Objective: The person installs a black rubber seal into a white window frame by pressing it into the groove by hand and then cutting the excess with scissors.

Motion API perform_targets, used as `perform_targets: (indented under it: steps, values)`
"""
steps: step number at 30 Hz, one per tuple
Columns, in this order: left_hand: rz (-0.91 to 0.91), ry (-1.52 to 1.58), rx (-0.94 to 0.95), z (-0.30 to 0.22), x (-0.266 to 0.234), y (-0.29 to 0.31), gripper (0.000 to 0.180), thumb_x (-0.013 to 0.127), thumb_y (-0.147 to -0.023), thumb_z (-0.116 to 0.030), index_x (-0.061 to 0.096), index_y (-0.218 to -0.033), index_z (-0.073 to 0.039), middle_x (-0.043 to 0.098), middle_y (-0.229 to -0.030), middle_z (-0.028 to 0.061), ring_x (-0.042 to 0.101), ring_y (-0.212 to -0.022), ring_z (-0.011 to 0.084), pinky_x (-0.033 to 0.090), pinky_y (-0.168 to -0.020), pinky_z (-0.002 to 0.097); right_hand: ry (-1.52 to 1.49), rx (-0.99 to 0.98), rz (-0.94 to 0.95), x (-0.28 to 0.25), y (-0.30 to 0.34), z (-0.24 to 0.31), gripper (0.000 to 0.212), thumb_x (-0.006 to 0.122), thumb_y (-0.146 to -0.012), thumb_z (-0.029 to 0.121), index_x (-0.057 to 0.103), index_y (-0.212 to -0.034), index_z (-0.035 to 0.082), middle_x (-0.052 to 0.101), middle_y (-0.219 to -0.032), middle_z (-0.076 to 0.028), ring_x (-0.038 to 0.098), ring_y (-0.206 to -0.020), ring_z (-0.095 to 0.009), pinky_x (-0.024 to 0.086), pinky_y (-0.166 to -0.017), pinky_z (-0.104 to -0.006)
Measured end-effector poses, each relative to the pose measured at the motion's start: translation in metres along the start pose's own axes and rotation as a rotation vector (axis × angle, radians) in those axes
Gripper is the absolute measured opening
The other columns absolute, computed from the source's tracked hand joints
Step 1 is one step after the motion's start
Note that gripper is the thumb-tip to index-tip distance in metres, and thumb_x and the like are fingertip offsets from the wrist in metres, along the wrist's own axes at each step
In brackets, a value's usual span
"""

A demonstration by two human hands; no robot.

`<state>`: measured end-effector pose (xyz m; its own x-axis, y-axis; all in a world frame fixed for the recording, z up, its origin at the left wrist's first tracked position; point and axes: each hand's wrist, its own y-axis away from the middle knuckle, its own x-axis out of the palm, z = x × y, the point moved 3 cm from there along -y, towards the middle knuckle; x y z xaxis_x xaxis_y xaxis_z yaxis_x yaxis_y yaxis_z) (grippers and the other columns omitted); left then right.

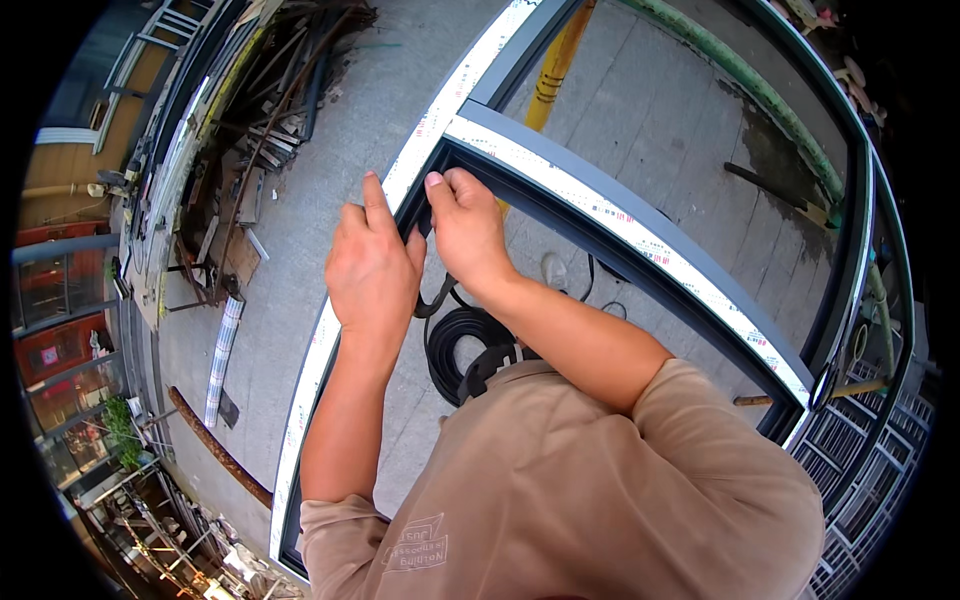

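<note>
A large metal window frame [620, 225], dark grey with white printed protective film, stands around me. My left hand [375, 260] grips its left bar, fingers over the filmed face and thumb on the inner edge. Close by, my right hand [466, 222] is closed with curled fingers, its thumb pressing at the inner corner where the crossbar meets that bar. A black rubber strip [434, 300] hangs just below both hands; the part under my fingers is hidden. Its dark coil [462, 340] lies on the ground near my waist.
Scrap lengths and boards [270, 140] are piled at the left. A patterned wrapped roll [224, 360] and a rusty pipe [220, 450] lie on the concrete. Beyond the crossbar are a yellow pole [555, 70] and a green pipe [745, 75]. Metal racks [880, 470] stand at right.
</note>
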<state>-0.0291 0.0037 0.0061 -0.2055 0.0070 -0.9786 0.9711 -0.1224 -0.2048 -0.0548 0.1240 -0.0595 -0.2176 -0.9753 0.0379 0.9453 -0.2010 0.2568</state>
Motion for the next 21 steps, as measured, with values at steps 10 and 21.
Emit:
perform_targets:
  steps: [10, 21]
  values:
    - [0.039, 0.012, -0.059, 0.000, -0.004, -0.002, 0.076, 0.087, -0.092, -0.032, 0.055, -0.156, -0.006, 0.067, -0.108, 0.0159, 0.074, -0.096, 0.0386, 0.062, -0.078, 0.0492, -0.131, -0.056, -0.095, 0.011, -0.007, -0.011, 0.040, 0.062, -0.114, 0.023, 0.062, -0.082, -0.002, 0.061, -0.072, -0.014, 0.055, -0.067, -0.025, 0.046, -0.068, -0.0439]
    - [-0.012, 0.002, -0.031, -0.003, -0.006, 0.000, 0.074, 0.085, -0.092, -0.033, 0.055, -0.154, -0.005, 0.069, -0.110, 0.0168, 0.075, -0.098, 0.0385, 0.063, -0.080, 0.0493, 0.092, -0.067, -0.016, -0.005, 0.008, -0.006, 0.043, 0.058, -0.115, 0.035, 0.068, -0.096, -0.003, 0.073, -0.085, -0.025, 0.071, -0.085, -0.046, 0.054, -0.081, -0.0516]
